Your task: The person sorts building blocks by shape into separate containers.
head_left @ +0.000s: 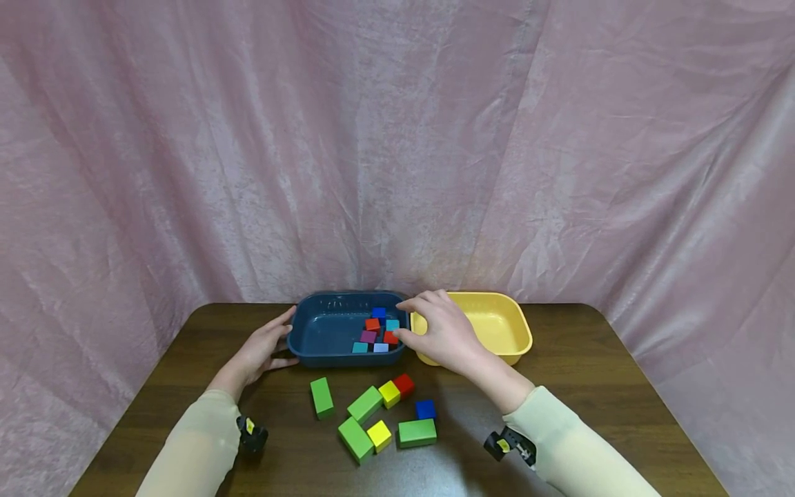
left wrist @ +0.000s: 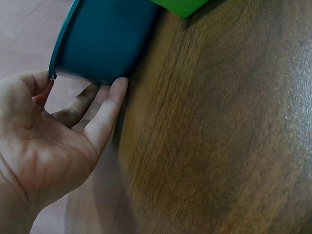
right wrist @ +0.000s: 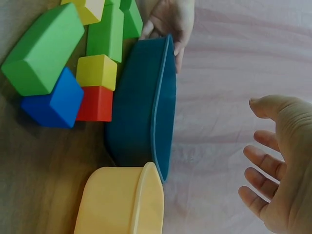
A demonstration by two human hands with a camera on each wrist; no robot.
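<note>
A dark blue plastic bin [head_left: 326, 331] stands at the back of the table, with several small cubes at its right end, among them a purple cube [head_left: 368, 337] and a red cube [head_left: 372, 324]. My left hand [head_left: 257, 351] rests against the bin's left end. In the left wrist view its extended fingers [left wrist: 109, 109] touch the bin's side low down, while the thumb is at the rim. Over the bin's right end hovers my right hand [head_left: 444, 333], thumb and fingers spread apart. Nothing shows between them in the right wrist view either.
Right beside the blue bin stands a yellow bin [head_left: 497, 324], partly behind my right hand. In front lie several green blocks [head_left: 321, 398], two yellow cubes [head_left: 379, 435], a red cube [head_left: 404, 385] and a blue cube [head_left: 425, 409]. A pink curtain [head_left: 397, 152] hangs behind the table.
</note>
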